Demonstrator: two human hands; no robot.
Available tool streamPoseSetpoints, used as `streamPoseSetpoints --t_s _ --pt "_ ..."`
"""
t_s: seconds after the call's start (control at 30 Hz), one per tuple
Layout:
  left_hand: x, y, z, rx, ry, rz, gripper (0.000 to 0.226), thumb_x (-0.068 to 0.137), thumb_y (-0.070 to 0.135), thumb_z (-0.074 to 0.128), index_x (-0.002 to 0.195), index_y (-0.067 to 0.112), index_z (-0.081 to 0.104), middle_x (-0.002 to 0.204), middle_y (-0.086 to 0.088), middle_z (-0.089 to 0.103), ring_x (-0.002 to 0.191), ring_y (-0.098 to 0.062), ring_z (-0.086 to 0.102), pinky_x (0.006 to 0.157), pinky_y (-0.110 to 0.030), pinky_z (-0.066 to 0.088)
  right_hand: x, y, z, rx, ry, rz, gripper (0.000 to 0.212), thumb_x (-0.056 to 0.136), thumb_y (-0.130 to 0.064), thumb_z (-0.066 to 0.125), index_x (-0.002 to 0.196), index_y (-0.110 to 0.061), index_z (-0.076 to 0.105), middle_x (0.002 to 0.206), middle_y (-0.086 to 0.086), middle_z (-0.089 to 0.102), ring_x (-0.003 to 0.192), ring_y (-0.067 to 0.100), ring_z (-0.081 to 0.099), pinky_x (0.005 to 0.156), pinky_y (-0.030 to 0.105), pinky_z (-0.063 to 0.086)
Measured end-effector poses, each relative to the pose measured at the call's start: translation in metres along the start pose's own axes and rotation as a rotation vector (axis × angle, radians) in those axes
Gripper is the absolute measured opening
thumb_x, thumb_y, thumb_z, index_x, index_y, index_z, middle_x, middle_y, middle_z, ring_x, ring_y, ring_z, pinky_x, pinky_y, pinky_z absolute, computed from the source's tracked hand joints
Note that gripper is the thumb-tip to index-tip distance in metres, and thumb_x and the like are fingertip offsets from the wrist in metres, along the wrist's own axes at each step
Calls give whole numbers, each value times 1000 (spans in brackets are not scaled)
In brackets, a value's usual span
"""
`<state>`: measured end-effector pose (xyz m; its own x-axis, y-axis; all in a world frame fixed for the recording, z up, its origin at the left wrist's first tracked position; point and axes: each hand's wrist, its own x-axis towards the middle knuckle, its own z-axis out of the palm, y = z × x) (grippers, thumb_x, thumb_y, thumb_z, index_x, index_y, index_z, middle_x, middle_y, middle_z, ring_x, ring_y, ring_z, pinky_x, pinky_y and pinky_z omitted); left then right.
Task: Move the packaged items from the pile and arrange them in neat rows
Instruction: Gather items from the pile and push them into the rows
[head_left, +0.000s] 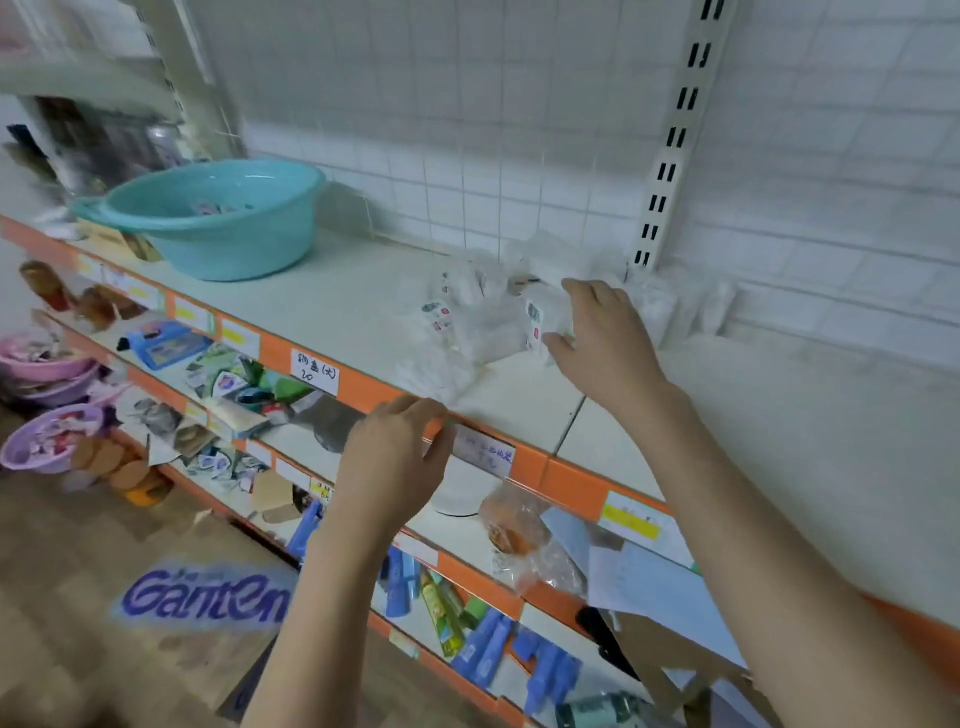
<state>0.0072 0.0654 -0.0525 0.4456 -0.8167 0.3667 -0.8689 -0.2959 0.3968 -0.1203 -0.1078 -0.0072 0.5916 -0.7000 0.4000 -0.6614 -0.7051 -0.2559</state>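
A teal basin (218, 218) sits far left on your shelf (779, 441), well apart from the pile of white packets (467, 322) heaped against the wire back panel (467, 130). Your right hand (602, 338) reaches into the pile's right side, thumb and fingers closing round one packet (540, 322). Your left hand (400, 457) hangs by the shelf's orange edge (363, 389), fingers loosely curled, holding nothing. The packets are too blurred to count.
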Motion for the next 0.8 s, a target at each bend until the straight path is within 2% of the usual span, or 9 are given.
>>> streamPoseSetpoints --t_s 0.1,0.23,0.33,0.43,0.5,0.6,0.7,0.8 --pt "18 -15 0 -50 -33 38 25 87 20 58 107 8 65 106 -10 66 98 -33 58 78 -39 49 28 -9 20 -144 -103 74 72 88 -36 55 142 -6 18 137 15 38 126 32 31 100 38 29" --pt "36 -19 15 -106 -65 103 31 84 18 60 113 7 62 113 -13 62 101 -37 55 82 -40 47 28 -8 37 -325 -33 59 51 91 -28 50 135 -9 32 131 10 44 121 27 35 96 33 26" --pt "54 -13 25 -81 -61 151 41 83 20 63 122 9 56 125 -13 53 111 -36 48 90 -44 43 14 -5 33 -225 21 77 53 88 -20 55 136 -10 34 129 9 45 119 27 38 96 32 27" --pt "78 -4 31 -60 -55 171 55 83 22 62 133 11 44 136 -13 42 123 -34 37 97 -43 35 -11 -1 25 -60 68 130 56 82 -6 57 135 -6 39 120 13 45 111 29 46 92 31 37" --pt "97 1 35 -47 -57 174 65 82 23 64 138 9 35 138 -16 38 125 -35 34 99 -41 32 -28 0 20 39 121 180 52 79 0 57 129 -7 47 115 12 45 103 28 52 83 27 39" --pt "121 5 40 5 -135 109 74 82 26 65 141 8 25 136 -17 36 124 -36 32 100 -40 29 -52 3 16 118 186 288 48 80 0 58 126 -10 50 114 9 46 98 26 53 80 22 37" --pt "132 4 43 75 -118 74 61 82 22 64 136 10 37 132 -14 40 119 -35 35 94 -39 33 -72 6 16 177 261 378 46 79 -2 59 124 -12 52 111 6 48 96 23 54 78 18 36" --pt "126 5 51 51 -22 82 43 78 9 63 121 9 56 121 -14 49 111 -35 39 88 -40 33 -87 9 14 228 320 440 45 80 -3 61 123 -13 53 110 3 50 98 20 54 82 23 40"
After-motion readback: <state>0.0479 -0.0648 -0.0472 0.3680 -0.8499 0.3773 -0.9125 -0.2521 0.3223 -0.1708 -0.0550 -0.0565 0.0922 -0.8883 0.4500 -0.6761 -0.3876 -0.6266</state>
